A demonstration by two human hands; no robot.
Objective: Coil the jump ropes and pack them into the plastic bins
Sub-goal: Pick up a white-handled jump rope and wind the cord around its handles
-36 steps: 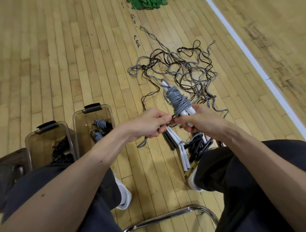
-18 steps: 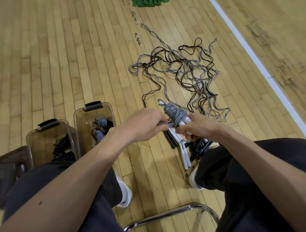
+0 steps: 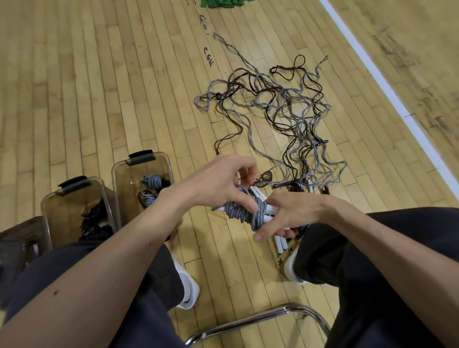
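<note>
A grey jump rope coiled round its white handles [image 3: 250,213] lies sideways between both hands, above the floor in front of my knees. My left hand [image 3: 218,183] grips the bundle from the left, thumb pressed on the coils. My right hand [image 3: 288,216] holds its right end, fingers curled under the handles. A tangle of grey and dark ropes [image 3: 280,111] spreads over the floor beyond. Two clear plastic bins stand at the left: the nearer-centre bin [image 3: 119,178] holds coiled grey ropes, the left bin [image 3: 49,211] holds dark ropes.
More white and black handles [image 3: 282,244] lie on the floor by my right foot. A chrome chair frame [image 3: 248,320] runs below my legs. A third dark container [image 3: 15,238] sits at the far left. A white court line [image 3: 387,87] crosses the right; green fabric [image 3: 223,3] lies far ahead.
The coiled bundle has dropped lower and tipped from upright to sideways. My left hand has moved over onto its coils, and the right hand has slid under its right end.
</note>
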